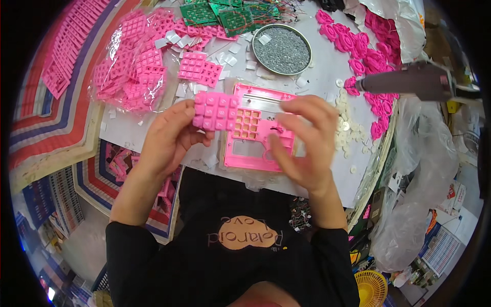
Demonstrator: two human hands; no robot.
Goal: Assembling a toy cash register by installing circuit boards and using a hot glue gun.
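Note:
A pink rubber keypad (pixel 216 111) with raised square keys is pinched at its left edge between the thumb and fingers of my left hand (pixel 171 130). It hangs over the upper left side of a pink plastic casing (pixel 250 162), which lies on the table in front of me. The casing has a grid of square holes (pixel 246 124), partly overlapped by the keypad. Over the casing's right side hovers my right hand (pixel 314 140), fingers apart and slightly curled, with nothing visible in it. Whether its fingertips touch the casing I cannot tell.
Beyond the casing stands a round tin of small metal screws (pixel 282 51). A clear bag of pink keypads (pixel 134 69) lies left, green circuit boards (pixel 236 19) at the back. Pink ring-shaped parts (pixel 376 64) and white discs (pixel 348 134) lie right, under a dark grey arm (pixel 404 82).

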